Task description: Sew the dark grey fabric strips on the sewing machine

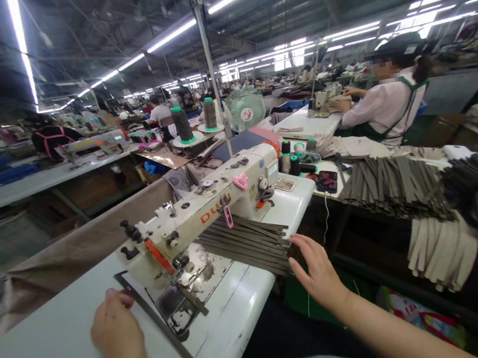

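Note:
My left hand (116,329) is on the left side of the white sewing table, its fingers curled closed at the upper part of a long dark grey-green fabric strip (166,331). That strip lies slantwise toward the table's front edge. To the right, my right hand (317,270) has thumb and forefinger apart, at the ends of several similar strips (245,242) laid side by side under the machine arm. Between my hands stands a sewing machine (198,210) with pink clips on it. A short strip end (194,301) lies near its needle area.
Bundles of dark strips (394,186) and pale strips (446,254) hang over a side table at right. Thread spools (183,126), a green fan (246,108) and a phone-like dark item (326,181) stand or lie beyond. A co-worker (390,98) sits at another machine.

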Available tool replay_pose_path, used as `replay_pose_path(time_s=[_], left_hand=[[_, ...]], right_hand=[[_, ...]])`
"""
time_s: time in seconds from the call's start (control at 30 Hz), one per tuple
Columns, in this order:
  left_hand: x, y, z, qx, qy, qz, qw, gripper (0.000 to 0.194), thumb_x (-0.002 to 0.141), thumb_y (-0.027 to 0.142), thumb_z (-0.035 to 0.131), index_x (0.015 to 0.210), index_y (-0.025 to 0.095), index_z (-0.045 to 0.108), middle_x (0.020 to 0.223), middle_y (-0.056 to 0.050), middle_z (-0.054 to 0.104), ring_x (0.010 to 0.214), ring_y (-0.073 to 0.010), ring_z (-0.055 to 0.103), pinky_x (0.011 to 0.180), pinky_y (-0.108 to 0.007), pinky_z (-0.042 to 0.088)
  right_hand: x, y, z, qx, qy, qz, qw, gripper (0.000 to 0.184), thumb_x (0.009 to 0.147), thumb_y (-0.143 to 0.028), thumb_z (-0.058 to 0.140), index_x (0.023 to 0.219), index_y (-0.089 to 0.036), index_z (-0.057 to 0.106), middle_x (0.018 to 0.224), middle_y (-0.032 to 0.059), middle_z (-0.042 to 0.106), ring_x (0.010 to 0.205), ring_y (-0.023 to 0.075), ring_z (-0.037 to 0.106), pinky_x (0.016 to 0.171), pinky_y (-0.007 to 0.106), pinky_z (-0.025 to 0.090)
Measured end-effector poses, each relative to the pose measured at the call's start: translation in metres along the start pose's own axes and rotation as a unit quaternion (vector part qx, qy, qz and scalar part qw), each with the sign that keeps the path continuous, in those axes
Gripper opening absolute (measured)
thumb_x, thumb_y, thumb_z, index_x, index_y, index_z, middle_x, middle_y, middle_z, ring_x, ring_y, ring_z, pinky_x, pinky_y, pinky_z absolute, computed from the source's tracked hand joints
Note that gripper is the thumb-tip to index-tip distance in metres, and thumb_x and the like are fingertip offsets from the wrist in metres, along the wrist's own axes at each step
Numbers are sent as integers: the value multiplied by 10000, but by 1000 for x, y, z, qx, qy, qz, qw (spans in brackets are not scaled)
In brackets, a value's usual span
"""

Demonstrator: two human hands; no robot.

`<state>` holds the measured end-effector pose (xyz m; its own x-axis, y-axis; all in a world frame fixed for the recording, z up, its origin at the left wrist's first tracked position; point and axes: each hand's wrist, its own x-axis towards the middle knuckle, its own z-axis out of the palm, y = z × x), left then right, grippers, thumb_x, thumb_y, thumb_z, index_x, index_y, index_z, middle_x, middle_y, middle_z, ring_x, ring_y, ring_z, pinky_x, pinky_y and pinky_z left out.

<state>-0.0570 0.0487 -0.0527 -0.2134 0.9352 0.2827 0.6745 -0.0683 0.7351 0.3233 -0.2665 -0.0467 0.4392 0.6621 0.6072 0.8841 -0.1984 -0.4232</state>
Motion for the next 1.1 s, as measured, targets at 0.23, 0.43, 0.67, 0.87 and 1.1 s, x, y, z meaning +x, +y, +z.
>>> replay_pose_path(time_s=[0.23,0.43,0.67,0.87,1.1], left_hand=[[-9,29,-6,-80,21,-39,996,515,1026,496,325,607,256,504,766,-113,732,821,-307,705,878,-450,540],[-7,27,6,-191,16,-100,976,449,956,538,428,670,238,601,828,-99,744,899,-306,729,909,-439,569],[-12,36,14,-270,1,-111,956,385,912,528,507,648,252,555,665,-40,647,770,-278,696,816,-420,588],[-13,31,24,-279,-17,-122,952,354,912,504,518,675,249,583,688,-52,672,791,-283,714,781,-414,595],[-16,36,26,-320,-23,-113,940,257,885,420,561,693,250,570,661,-31,617,687,-243,667,677,-377,558]], right_hand=[[0,-20,6,-9,-24,-45,999,417,1085,-390,571,1454,-217,657,1423,207,750,1362,396,692,1213,658,525],[-2,-24,20,-7,-5,-70,997,461,1078,-427,584,1434,-157,696,1410,248,769,1376,427,692,1239,686,485],[-1,-21,44,19,38,-65,997,452,1090,-467,584,1454,-233,716,1454,177,783,1402,385,699,1334,707,364],[1,20,61,60,158,83,982,393,1117,-439,675,1446,-225,690,1471,131,739,1325,348,722,1139,636,594],[13,15,95,71,200,172,962,405,1076,-392,770,1439,-227,700,1494,117,729,1266,325,751,1057,575,660]])
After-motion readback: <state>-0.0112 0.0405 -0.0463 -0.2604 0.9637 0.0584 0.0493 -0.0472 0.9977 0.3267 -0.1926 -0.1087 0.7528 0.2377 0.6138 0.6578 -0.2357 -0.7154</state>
